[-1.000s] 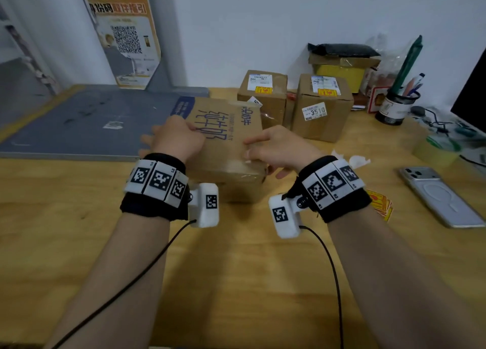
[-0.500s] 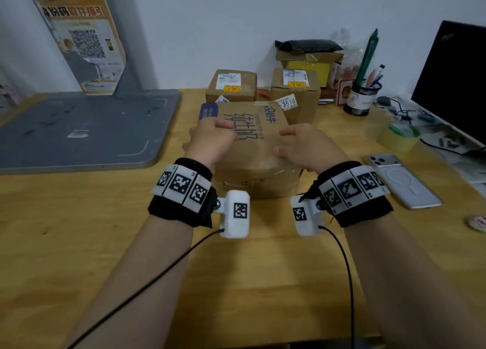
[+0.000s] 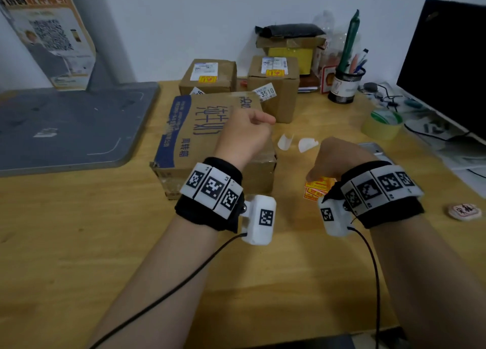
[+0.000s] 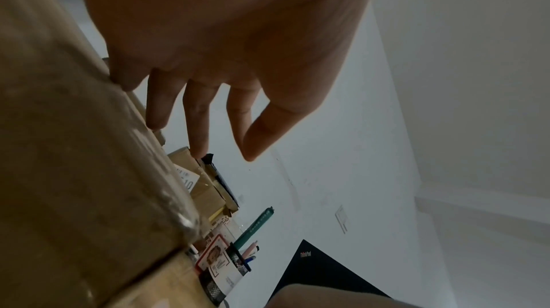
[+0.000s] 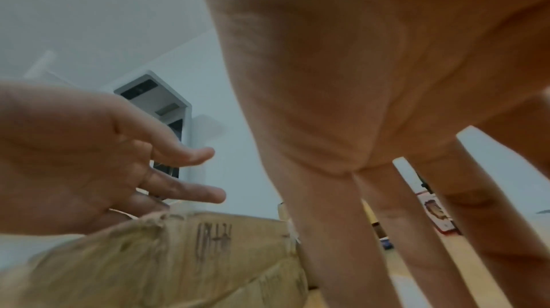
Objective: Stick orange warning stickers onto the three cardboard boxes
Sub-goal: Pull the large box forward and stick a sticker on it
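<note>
A large cardboard box [image 3: 200, 128] with blue print lies on the wooden desk in front of me. My left hand [image 3: 247, 135] hovers over its right end with fingers [image 4: 196, 120] loose and straight, holding nothing. My right hand [image 3: 339, 157] reaches down right of the box, fingers [image 5: 372, 219] straight, just above a small stack of orange warning stickers [image 3: 317, 188] on the desk. It holds nothing. Two smaller boxes [image 3: 207, 76] [image 3: 274, 91] stand behind, each with an orange sticker [image 3: 207, 79] [image 3: 275, 73] on top. The wrist views show the large box [image 4: 74, 172] [image 5: 178, 254] close by.
Two white backing papers [image 3: 285, 141] [image 3: 307, 143] lie behind my right hand. A tape roll [image 3: 381, 124], pen cup [image 3: 345, 86] and monitor [image 3: 447, 67] fill the right side. A grey platform [image 3: 65, 125] sits left, and a round token [image 3: 464, 212] lies far right.
Both hands have let go of the large box. My right hand moved right and down toward the sticker stack. My left hand lifted off the box and now hovers above it.
</note>
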### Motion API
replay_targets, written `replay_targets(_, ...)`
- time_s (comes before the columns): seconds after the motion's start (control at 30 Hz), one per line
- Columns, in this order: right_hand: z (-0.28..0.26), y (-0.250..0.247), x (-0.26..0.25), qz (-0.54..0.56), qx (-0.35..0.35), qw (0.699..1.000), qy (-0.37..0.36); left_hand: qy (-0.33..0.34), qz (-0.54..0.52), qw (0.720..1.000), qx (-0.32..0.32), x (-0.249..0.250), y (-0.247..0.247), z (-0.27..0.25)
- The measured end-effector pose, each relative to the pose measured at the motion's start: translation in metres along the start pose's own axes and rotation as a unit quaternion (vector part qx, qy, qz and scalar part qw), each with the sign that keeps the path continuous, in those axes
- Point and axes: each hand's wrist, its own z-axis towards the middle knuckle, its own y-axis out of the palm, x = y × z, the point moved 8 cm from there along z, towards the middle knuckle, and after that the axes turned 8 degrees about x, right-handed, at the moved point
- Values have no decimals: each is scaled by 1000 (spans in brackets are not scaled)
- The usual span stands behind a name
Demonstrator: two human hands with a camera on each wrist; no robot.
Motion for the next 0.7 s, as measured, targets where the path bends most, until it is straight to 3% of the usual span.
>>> replay_targets(0.33,10,22,16,-11,-39,999,-8,-14,39,999,19,-6,18,3)
replay_targets(0.7,11,13,13,-33,32,999,-3,-7,48,998,27,-3,18,3)
